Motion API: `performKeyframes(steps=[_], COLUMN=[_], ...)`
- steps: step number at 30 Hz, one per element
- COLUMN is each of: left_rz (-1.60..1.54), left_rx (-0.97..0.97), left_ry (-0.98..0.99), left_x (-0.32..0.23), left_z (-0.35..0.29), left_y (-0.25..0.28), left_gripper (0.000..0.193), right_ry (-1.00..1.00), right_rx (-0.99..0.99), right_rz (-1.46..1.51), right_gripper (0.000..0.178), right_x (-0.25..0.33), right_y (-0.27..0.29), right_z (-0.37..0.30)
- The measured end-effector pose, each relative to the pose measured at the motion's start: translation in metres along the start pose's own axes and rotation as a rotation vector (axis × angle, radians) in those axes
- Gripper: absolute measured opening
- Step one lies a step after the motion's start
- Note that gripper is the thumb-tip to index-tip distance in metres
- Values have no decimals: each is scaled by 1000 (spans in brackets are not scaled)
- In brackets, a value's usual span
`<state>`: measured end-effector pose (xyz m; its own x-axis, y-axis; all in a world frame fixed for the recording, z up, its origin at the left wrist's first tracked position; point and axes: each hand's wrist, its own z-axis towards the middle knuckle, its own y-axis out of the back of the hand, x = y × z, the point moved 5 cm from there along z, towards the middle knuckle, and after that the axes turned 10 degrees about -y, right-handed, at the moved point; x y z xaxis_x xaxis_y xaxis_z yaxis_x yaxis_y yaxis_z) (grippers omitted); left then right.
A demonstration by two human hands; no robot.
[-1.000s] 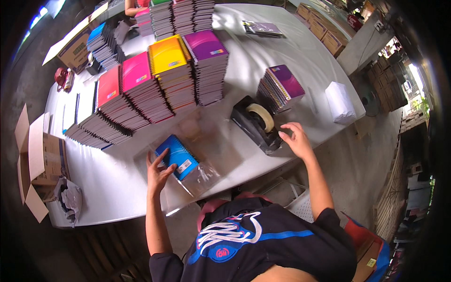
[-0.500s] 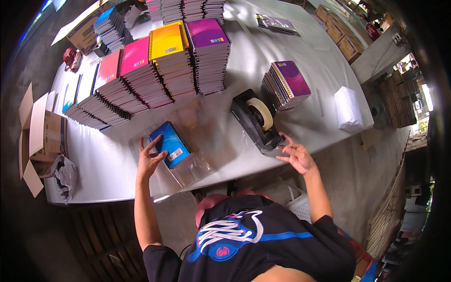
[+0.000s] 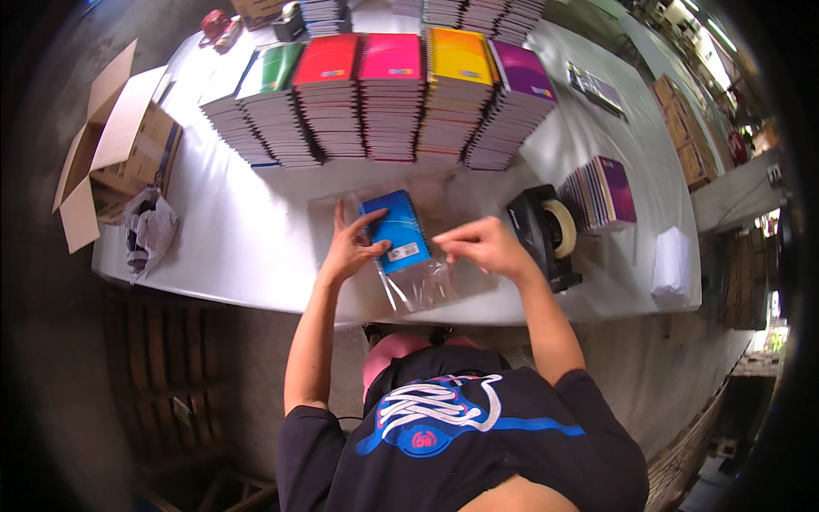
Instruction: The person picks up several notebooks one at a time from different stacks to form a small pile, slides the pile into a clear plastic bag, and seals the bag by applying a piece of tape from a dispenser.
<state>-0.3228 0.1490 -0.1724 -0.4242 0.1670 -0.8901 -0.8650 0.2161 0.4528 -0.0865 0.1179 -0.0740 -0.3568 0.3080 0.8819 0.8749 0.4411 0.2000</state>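
A blue spiral notebook lies on a sheet of clear plastic wrap near the front edge of the table. My left hand rests on the notebook's left side with its fingers spread. To the right of the notebook, my right hand is closed in a pinch above the plastic. Whatever its fingertips hold, if anything, is too small to make out. A black tape dispenser with a roll of tape stands just right of that hand.
Tall stacks of spiral notebooks line the far side of the white table. A smaller purple-topped stack and a white packet are at right. An open cardboard box and plastic bag are at left.
My right hand has left the tape dispenser and moved left toward the notebook, its fingers now pinched. My left hand stays on the notebook. The whole view has shifted.
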Motion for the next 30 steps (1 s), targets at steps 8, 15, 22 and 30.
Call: performKeyframes(steps=[8, 15, 22, 30], left_rz=[-137, -49, -354, -397], left_rx=[-23, -62, -178, -388], left_ry=[33, -81, 27, -268], left_x=[9, 28, 10, -56], left_z=[-1, -1, -12, -57], left_y=[-4, -10, -10, -24], left_gripper=[63, 64, 109, 135], right_ry=[-143, -114, -237, 371], right_rx=[229, -86, -125, -182], right_rz=[-501, -1132, -728, 362], right_gripper=[27, 45, 78, 91], right_x=[7, 20, -64, -38], right_y=[-62, -65, -1, -68], right_z=[130, 142, 110, 42])
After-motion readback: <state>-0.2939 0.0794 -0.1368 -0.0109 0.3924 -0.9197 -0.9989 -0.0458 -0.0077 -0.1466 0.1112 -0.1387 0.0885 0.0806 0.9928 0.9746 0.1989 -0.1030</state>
